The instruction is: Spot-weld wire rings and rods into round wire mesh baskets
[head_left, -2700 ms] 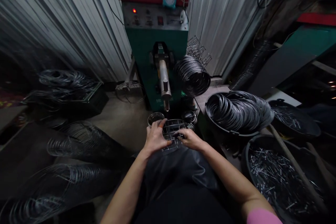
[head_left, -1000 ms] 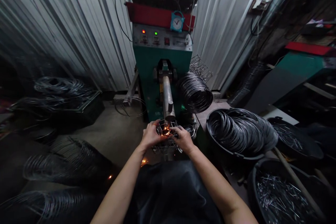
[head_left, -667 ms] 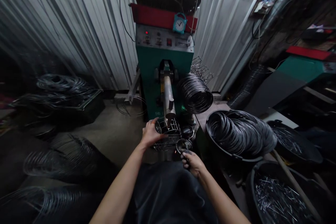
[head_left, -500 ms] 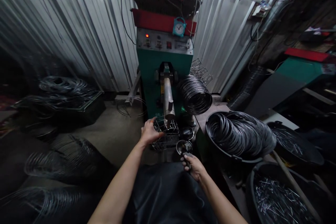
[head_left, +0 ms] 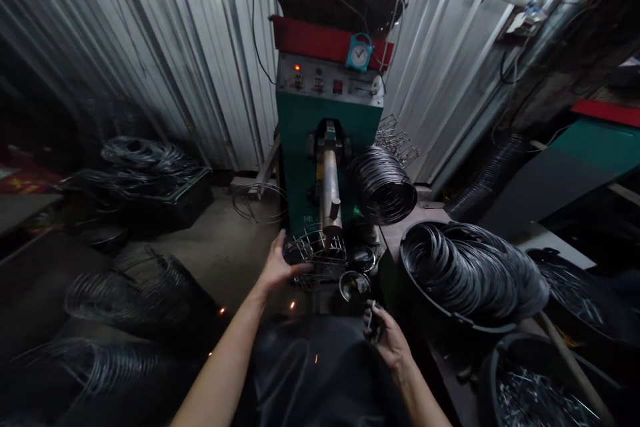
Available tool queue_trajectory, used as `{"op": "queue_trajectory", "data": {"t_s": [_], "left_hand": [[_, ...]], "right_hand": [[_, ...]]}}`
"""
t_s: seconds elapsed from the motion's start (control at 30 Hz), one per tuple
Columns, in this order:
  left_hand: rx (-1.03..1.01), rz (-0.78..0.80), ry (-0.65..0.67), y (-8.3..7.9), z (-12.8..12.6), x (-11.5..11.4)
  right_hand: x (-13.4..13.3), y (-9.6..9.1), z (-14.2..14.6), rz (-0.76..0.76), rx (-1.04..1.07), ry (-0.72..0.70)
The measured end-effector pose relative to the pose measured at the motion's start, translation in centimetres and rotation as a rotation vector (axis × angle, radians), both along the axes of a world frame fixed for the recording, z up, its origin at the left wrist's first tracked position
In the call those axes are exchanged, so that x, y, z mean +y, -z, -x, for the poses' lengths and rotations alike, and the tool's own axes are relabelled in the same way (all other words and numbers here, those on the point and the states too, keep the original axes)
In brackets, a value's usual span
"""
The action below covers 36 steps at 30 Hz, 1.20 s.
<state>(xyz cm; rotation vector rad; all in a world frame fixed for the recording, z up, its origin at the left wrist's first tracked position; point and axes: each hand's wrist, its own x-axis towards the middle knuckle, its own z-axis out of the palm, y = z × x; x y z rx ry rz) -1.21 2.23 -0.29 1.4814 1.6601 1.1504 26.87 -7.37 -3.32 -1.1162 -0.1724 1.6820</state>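
Observation:
My left hand (head_left: 274, 268) grips the left side of a round wire frame (head_left: 306, 244), thumb and fingers on its rods. The frame sits under the tip of a thick metal arm (head_left: 331, 188) that juts from a green spot-welding machine (head_left: 305, 133). My right hand (head_left: 388, 337) is closed on a few short metal rods (head_left: 373, 312), partly hidden by the fingers. Just beyond it stands a small round metal bowl (head_left: 354, 287), with dark contents. Small orange sparks (head_left: 293, 305) fly over my dark apron (head_left: 310, 373).
A bundle of wire rings (head_left: 383, 185) hangs right of the machine. Rings also fill a black tub (head_left: 463, 323) at right; another tub (head_left: 493, 373) holds short rods. Wire coils (head_left: 145, 153) lie on the left. A blue clock (head_left: 359, 53) hangs on the machine.
Sparks have appeared in front of the frame. My right hand has drawn back slightly from the bowl. The whole view has shifted a little, while my left hand stays on the wire frame.

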Motion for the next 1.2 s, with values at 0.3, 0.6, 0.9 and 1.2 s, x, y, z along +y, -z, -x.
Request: {"op": "queue_trajectory", "data": {"t_s": [0.3, 0.6, 0.9, 1.2], "left_hand": [[-0.579, -0.002, -0.044, 3.5, -0.9, -1.4], [-0.019, -0.052, 0.066, 1.6, -1.1, -8.6], [0.725, 0.000, 0.143, -5.1, -4.7, -9.7], [0.758, -0.014, 0.205, -5.6, -6.0, -10.6]], "right_hand": [[-2.0, 2.6, -0.3, 0.073, 0.151, 0.064], [-4.7, 3.9, -1.5, -0.405, -0.922, -0.182], [-1.6, -7.2, 2.5, -0.778, -1.451, -0.789], [0.0, -7.8, 7.6, -0.776, -1.631, -0.772]]}}
